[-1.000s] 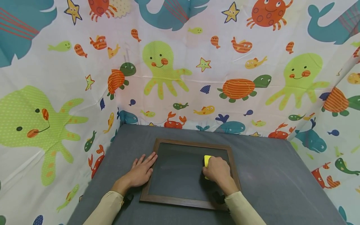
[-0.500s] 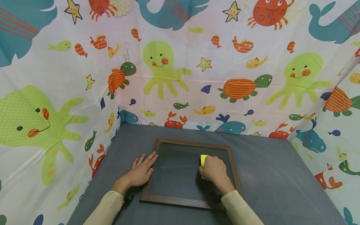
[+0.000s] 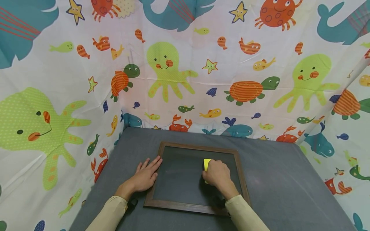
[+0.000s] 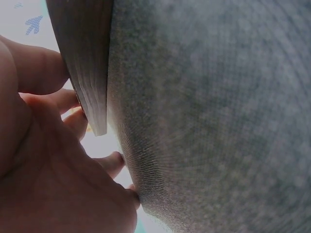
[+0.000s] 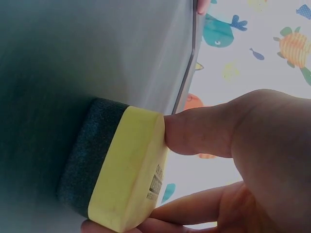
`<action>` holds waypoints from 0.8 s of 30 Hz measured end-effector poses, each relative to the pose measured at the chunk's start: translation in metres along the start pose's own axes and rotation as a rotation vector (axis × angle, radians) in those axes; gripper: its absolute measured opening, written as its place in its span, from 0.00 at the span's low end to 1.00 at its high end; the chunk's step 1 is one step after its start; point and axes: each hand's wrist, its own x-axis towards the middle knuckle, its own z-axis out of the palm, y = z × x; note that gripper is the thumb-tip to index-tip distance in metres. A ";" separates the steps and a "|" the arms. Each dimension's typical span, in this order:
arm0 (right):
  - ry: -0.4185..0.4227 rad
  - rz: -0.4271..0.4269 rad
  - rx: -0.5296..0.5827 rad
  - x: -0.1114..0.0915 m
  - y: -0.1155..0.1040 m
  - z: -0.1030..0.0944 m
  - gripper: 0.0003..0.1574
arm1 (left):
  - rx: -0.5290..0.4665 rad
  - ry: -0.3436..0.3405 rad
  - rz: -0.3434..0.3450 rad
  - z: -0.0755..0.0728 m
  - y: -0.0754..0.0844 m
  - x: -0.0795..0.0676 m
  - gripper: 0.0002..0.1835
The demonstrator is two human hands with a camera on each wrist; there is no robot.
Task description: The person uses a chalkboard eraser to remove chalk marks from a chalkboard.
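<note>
A chalkboard (image 3: 179,179) in a brown wooden frame lies flat on the grey-covered table. My right hand (image 3: 218,176) grips a yellow eraser (image 5: 129,165) with a dark felt side, over the board's right half. In the right wrist view the thumb presses the yellow back, other fingers curl below it, and the felt meets the board. My left hand (image 3: 143,176) rests at the board's left edge with its fingers spread. Seen from the left wrist, its thumb and some fingers touch the wooden frame (image 4: 90,73) while other fingertips reach the cloth.
Grey cloth (image 3: 283,186) covers the table around the board. A white curtain (image 3: 196,86) printed with sea animals stands along the back and both sides. Dark wrist straps (image 3: 131,204) sit below the sleeves.
My right hand has slid the eraser a short way left across the board. The left hand and the board have stayed in place.
</note>
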 end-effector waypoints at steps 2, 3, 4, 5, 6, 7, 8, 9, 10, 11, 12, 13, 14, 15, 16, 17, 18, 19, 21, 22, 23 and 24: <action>-0.004 0.000 0.002 0.000 -0.001 0.001 0.18 | 0.000 -0.001 0.000 0.000 0.000 0.000 0.32; -0.006 0.001 0.000 0.001 -0.002 0.001 0.18 | 0.000 0.001 0.001 0.000 0.000 0.000 0.32; -0.008 0.003 -0.001 0.001 -0.002 0.001 0.18 | 0.002 0.000 0.000 0.000 0.000 0.000 0.32; -0.010 0.003 -0.004 0.001 -0.003 0.001 0.18 | 0.003 0.000 0.000 0.000 0.000 0.000 0.32; -0.014 0.003 -0.006 0.001 -0.004 0.002 0.18 | 0.002 -0.001 0.000 0.000 0.000 0.000 0.32; -0.016 0.003 -0.008 0.001 -0.004 0.002 0.19 | -0.001 0.002 0.002 -0.001 0.000 0.000 0.32; -0.017 0.002 -0.010 0.002 -0.005 0.003 0.19 | -0.001 0.001 0.002 -0.001 0.001 -0.001 0.32; -0.018 0.002 -0.011 0.002 -0.006 0.003 0.19 | -0.001 0.001 0.002 -0.001 0.001 -0.001 0.32; -0.017 0.001 -0.011 0.002 -0.006 0.003 0.19 | 0.001 0.000 0.001 -0.002 0.002 -0.001 0.32; -0.017 -0.002 -0.012 0.002 -0.007 0.003 0.19 | 0.000 0.002 0.002 -0.002 0.003 -0.001 0.32; -0.017 -0.003 -0.011 0.003 -0.008 0.003 0.19 | -0.001 0.003 0.002 -0.002 0.003 -0.001 0.32; -0.015 -0.004 -0.010 0.003 -0.009 0.003 0.19 | 0.000 0.005 0.003 -0.002 0.003 -0.001 0.32; -0.013 -0.005 -0.010 0.003 -0.010 0.003 0.19 | 0.003 0.006 0.002 -0.002 0.003 -0.001 0.32; -0.012 -0.006 -0.009 0.003 -0.010 0.003 0.19 | 0.004 0.008 0.003 -0.002 0.004 -0.001 0.32; -0.011 -0.006 -0.008 0.003 -0.011 0.003 0.19 | 0.007 0.009 0.004 -0.002 0.004 0.000 0.32; -0.012 -0.005 -0.008 0.003 -0.012 0.004 0.19 | 0.007 0.010 0.004 -0.002 0.004 0.000 0.32; -0.013 -0.004 -0.007 0.003 -0.012 0.004 0.19 | 0.007 0.010 0.004 -0.002 0.004 0.000 0.32; -0.014 -0.004 -0.006 0.003 -0.013 0.004 0.19 | 0.008 0.011 0.005 -0.002 0.004 0.000 0.32; -0.017 -0.003 -0.004 0.004 -0.013 0.004 0.20 | 0.009 0.011 0.004 -0.002 0.005 -0.001 0.32; -0.020 -0.002 -0.004 0.004 -0.014 0.004 0.20 | 0.009 0.009 0.003 -0.003 0.005 -0.001 0.32; -0.022 -0.002 -0.005 0.004 -0.014 0.005 0.20 | 0.007 0.008 0.003 -0.003 0.005 -0.001 0.32; -0.022 -0.002 -0.007 0.004 -0.015 0.005 0.21 | 0.007 0.006 0.002 -0.003 0.005 -0.001 0.32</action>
